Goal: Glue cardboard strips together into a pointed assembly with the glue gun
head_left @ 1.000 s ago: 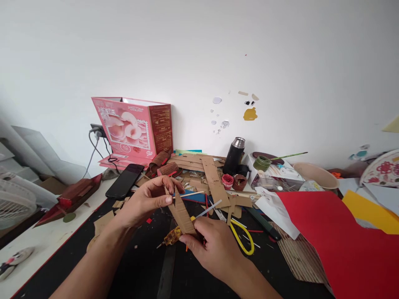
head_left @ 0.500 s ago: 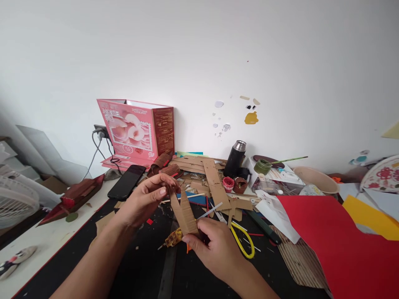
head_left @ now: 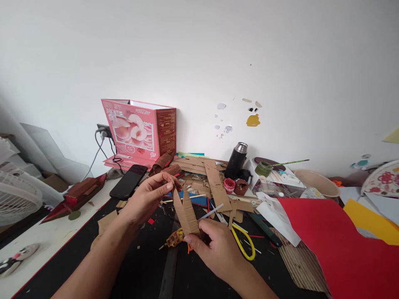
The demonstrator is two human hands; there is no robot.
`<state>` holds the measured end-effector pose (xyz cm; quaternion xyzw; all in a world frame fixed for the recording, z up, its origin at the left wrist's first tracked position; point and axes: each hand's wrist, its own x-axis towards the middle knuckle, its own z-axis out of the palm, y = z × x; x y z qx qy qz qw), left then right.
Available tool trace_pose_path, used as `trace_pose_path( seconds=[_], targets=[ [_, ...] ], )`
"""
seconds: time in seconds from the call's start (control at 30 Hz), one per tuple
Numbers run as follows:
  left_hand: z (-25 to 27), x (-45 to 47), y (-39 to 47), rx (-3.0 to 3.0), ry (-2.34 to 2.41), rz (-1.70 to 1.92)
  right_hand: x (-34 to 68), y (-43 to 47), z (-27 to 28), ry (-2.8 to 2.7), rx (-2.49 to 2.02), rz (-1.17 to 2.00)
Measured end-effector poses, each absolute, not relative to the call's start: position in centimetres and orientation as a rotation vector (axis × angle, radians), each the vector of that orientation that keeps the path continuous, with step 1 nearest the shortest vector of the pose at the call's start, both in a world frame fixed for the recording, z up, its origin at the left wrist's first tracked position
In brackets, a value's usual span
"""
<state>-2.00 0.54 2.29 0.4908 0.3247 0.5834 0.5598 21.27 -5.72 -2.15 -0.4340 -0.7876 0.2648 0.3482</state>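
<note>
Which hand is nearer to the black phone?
Left. The left hand is just right of the phone; the right hand is farther right, holding the cardboard piece.

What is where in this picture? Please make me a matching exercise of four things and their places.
Things:
1. Forked brown cardboard piece
2. Flat black smartphone
3. Silver-topped black flask
4. Curved yellow handle

Places:
A. Behind the small red paint pot
B. Beside the right hand, over the black surface
C. Gripped by the right hand
D. Before the pink peach-printed box

Pairs: 1-C; 2-D; 3-A; 4-B
</note>
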Motion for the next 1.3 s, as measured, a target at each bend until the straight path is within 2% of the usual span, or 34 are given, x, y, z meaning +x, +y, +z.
trace_pose_path(
  seconds=[0.43,0.87,1.13,1.3],
  targets=[
    [2.4,-2.6,1.8,0.933,0.598,1.73,21.3,-5.7,-1.9,-2.023,-1.135,0.714],
    [1.8,-2.0,1.8,1.189,0.925,1.671,21.6,-5.5,-1.5,-1.925,-1.174,0.814],
    [0.4,-1.5,1.8,1.326,1.097,1.668,21.6,-5.1,-1.9,-1.919,-1.173,0.769],
    [0.6,-0.8,2.1,1.275,0.985,1.591,21.7,-5.0,-1.9,-1.899,-1.184,0.796]
  ],
)
